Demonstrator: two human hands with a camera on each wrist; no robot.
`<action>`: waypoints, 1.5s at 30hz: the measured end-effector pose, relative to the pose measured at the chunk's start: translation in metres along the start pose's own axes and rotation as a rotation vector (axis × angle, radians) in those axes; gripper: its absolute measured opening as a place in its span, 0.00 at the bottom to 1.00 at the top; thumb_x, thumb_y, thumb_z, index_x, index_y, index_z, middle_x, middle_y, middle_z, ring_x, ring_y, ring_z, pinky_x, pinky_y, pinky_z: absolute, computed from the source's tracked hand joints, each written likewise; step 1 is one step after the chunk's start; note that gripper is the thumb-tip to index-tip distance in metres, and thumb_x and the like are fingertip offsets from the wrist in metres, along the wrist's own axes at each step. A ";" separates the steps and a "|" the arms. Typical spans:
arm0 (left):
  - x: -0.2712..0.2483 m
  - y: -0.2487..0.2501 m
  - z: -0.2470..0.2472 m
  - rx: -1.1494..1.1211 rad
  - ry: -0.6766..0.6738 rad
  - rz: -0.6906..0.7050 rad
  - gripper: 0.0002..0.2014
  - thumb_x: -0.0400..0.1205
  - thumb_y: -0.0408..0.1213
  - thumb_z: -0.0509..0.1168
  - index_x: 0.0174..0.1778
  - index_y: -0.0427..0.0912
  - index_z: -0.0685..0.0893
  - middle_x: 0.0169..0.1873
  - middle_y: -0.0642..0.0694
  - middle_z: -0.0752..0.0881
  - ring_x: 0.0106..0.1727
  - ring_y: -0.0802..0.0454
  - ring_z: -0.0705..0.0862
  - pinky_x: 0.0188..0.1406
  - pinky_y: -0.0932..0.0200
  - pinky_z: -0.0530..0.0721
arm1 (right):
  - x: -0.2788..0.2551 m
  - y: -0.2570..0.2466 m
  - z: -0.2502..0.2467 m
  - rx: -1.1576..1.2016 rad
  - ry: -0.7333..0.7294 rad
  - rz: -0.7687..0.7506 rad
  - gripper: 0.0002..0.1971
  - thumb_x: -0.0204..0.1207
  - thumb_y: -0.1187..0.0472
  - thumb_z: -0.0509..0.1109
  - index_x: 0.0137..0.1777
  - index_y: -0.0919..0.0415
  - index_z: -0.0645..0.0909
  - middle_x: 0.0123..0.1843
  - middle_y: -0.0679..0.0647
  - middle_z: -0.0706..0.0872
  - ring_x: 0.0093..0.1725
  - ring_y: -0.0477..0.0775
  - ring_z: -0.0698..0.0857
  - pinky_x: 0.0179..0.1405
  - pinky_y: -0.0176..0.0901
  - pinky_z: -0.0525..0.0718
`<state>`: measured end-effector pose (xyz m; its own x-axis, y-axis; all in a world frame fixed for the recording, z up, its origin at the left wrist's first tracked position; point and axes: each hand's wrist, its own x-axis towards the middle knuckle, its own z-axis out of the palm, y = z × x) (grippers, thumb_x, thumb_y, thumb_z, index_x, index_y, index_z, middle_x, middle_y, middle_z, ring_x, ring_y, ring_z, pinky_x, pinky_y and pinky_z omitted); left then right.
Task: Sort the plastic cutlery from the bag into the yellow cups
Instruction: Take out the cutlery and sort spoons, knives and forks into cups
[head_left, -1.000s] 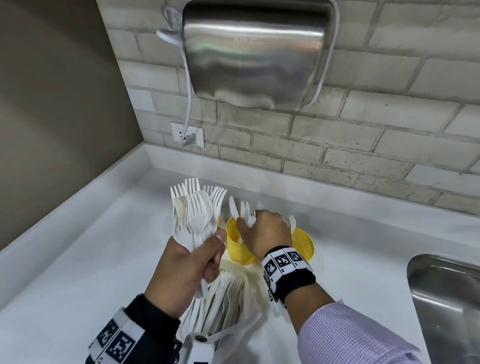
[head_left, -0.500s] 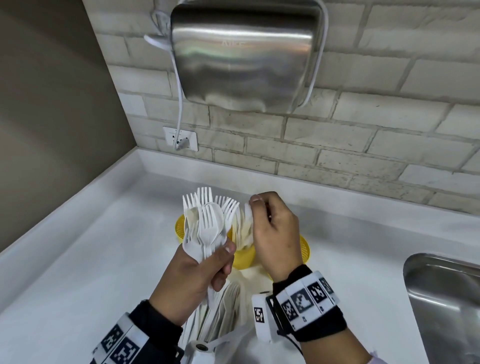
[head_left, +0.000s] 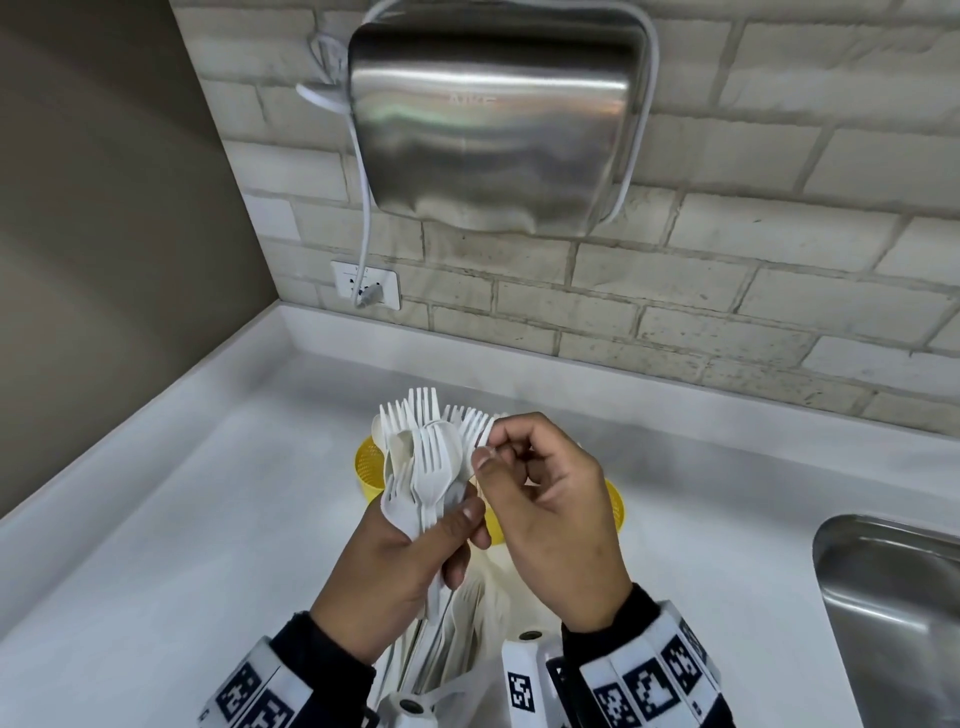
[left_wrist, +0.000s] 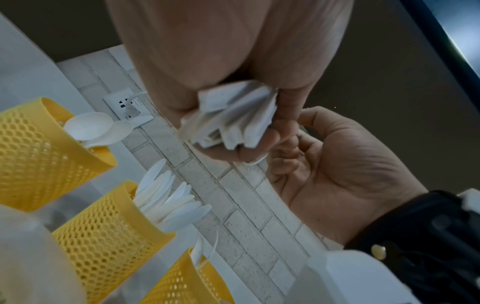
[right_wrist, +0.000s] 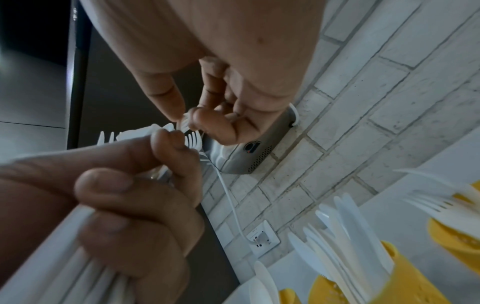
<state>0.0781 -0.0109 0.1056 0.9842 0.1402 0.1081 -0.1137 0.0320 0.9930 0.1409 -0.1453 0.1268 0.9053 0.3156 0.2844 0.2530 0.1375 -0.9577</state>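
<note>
The left hand (head_left: 400, 561) has its fingers (right_wrist: 135, 205) wrapped tight around a bundle of cutlery (head_left: 421, 462), prongs up, just above the yellow cups (left_wrist: 109, 230). The right hand (head_left: 550, 514) pinches one fork (head_left: 475, 431) at the bundle's edge between thumb and forefinger. A second ago that hand was down at the cups; now it has come up beside the bundle. The bag (head_left: 467, 639) lies on the bench (head_left: 182, 519) in front of the cups, under the wrists.
</note>
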 end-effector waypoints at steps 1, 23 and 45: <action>0.000 0.001 0.001 -0.005 -0.001 0.000 0.11 0.84 0.39 0.67 0.42 0.34 0.85 0.34 0.39 0.86 0.26 0.45 0.78 0.24 0.65 0.76 | 0.000 0.000 0.000 -0.006 0.005 -0.003 0.06 0.82 0.70 0.72 0.46 0.60 0.81 0.31 0.62 0.79 0.21 0.61 0.81 0.21 0.59 0.83; 0.000 0.005 0.009 -0.167 0.038 -0.080 0.06 0.83 0.38 0.69 0.52 0.50 0.90 0.49 0.32 0.92 0.35 0.38 0.86 0.33 0.49 0.84 | 0.001 -0.010 -0.009 0.011 0.128 -0.004 0.07 0.88 0.66 0.65 0.48 0.68 0.80 0.43 0.73 0.82 0.37 0.50 0.86 0.37 0.35 0.87; -0.002 0.010 0.011 -0.131 -0.029 -0.066 0.09 0.86 0.32 0.68 0.53 0.52 0.90 0.29 0.46 0.78 0.27 0.46 0.72 0.23 0.56 0.78 | 0.001 0.000 -0.009 0.217 -0.021 0.372 0.08 0.83 0.61 0.72 0.54 0.67 0.84 0.29 0.66 0.76 0.24 0.59 0.70 0.26 0.49 0.69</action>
<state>0.0763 -0.0217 0.1154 0.9934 0.1053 0.0462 -0.0637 0.1694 0.9835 0.1444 -0.1532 0.1262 0.9134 0.4000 -0.0752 -0.1688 0.2042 -0.9643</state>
